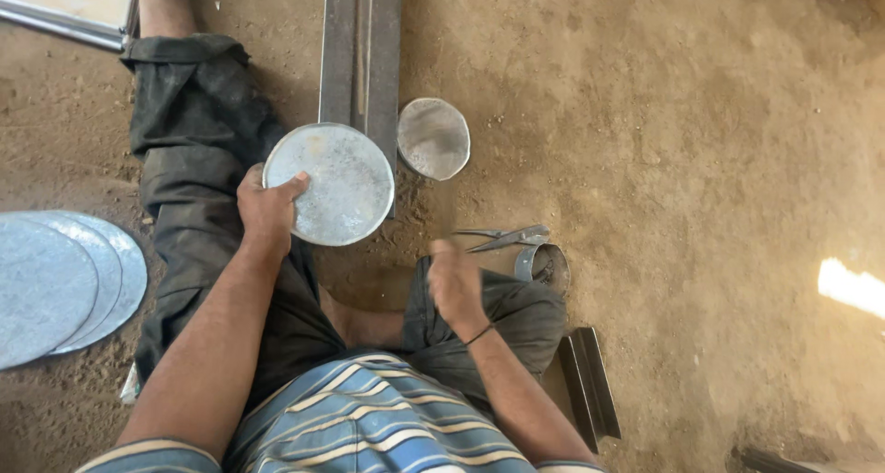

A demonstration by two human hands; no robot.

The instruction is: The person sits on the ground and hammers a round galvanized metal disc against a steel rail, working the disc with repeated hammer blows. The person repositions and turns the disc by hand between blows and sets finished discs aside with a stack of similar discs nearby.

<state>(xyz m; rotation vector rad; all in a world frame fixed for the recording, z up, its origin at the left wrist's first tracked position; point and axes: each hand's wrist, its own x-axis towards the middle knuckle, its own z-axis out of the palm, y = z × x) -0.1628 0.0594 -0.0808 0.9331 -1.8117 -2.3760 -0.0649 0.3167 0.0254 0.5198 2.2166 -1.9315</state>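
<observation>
My left hand [267, 210] grips the near-left edge of a round grey metal disc [336, 183], which rests on a long steel bar [361, 49] lying on the dirt floor. My right hand [456, 284] is raised over my right knee, blurred by motion, fingers curled; a faint blurred shaft rises from it, and I cannot tell what it is. A second, smaller metal disc [433, 138] lies on the ground just right of the bar.
Metal shears [505, 240] and a curled metal strip [544, 266] lie by my right knee. Several large round sheets [64, 279] are stacked at the left. An angle-iron piece [590, 390] lies at lower right. A metal pipe [60, 23] crosses the top left.
</observation>
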